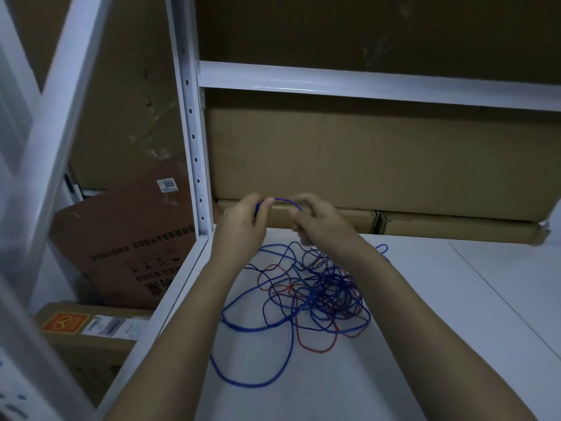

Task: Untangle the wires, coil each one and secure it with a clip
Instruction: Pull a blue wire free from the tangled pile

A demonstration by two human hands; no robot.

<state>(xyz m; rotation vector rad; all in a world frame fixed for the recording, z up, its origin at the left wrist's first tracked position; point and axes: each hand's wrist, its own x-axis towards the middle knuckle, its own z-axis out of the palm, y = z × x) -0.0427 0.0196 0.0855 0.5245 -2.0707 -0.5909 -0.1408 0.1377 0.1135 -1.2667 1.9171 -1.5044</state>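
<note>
White shelf board backed by cardboard boxes bears a tangle of blue and red wires, above which the left hand and right hand each pinch a short blue wire span.

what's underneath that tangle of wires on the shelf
Only the white shelf surface shows under the wire tangle. Both forearms cover its edges; no clip is visible there.
</note>
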